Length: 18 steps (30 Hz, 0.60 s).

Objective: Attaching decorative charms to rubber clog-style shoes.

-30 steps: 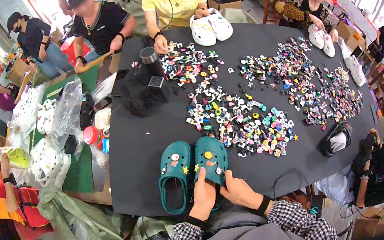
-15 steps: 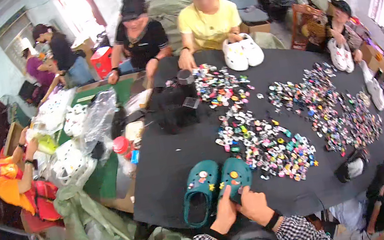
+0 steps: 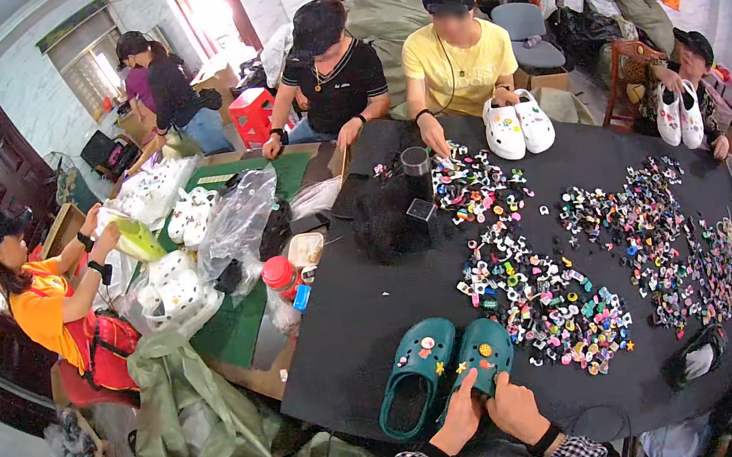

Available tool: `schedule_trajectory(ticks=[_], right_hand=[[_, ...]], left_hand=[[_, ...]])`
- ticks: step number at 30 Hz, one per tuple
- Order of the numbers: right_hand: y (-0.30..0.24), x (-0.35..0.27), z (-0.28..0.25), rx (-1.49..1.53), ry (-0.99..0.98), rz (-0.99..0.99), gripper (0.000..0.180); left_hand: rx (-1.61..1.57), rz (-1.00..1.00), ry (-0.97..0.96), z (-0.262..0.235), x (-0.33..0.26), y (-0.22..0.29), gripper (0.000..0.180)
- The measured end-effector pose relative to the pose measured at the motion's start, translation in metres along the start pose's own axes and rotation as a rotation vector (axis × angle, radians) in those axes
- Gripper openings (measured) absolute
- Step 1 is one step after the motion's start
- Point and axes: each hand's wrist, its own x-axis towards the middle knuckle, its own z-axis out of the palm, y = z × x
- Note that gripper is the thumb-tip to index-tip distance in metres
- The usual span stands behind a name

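Two dark green clogs lie side by side at the near edge of the black table. The left clog (image 3: 427,345) has small charms on its upper and nothing touches it. My left hand (image 3: 460,420) is closed on the right clog (image 3: 484,342), its thumb over the upper near a yellow star charm. From the other side, my right hand (image 3: 517,409) grips the same clog with thumb and bent fingers by the strap area. Whether a small charm sits under these fingers is hidden. An orange round charm (image 3: 485,350) shows on the upper.
Heaps of small colourful charms (image 3: 544,296) spread right of the clogs, with another heap (image 3: 648,222) farther right. Across the table, a person in yellow (image 3: 459,61) holds white clogs (image 3: 517,125). A red-lidded jar (image 3: 278,273) and plastic-bagged clogs stand left. Green sacking (image 3: 197,427) hangs at lower left.
The whole view has shifted, so the table and people appear farther right and lower. Both my hands stay on the right green clog, with little change in grip.
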Motion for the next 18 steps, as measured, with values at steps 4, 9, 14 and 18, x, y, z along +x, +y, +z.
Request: schedule_trajectory(ticks=[4,9,14,18], right_hand=[[0.015,-0.011,0.006,0.136,0.05,0.067,0.034],[0.012,-0.004,0.012,0.216,0.095,0.027,0.035],[0.006,0.002,0.008,0.184,0.155,-0.047,0.034],[0.007,0.0,0.01,0.148,0.168,-0.012,0.034]], left_hand=[[1.406,0.299,-0.056,0.002,-0.021,0.004,0.034],[0.325,0.094,0.059,0.018,-0.013,0.007,0.029],[0.06,-0.002,-0.07,0.017,-0.004,0.02,0.037],[0.08,-0.05,-0.082,0.012,-0.004,0.018,0.04]])
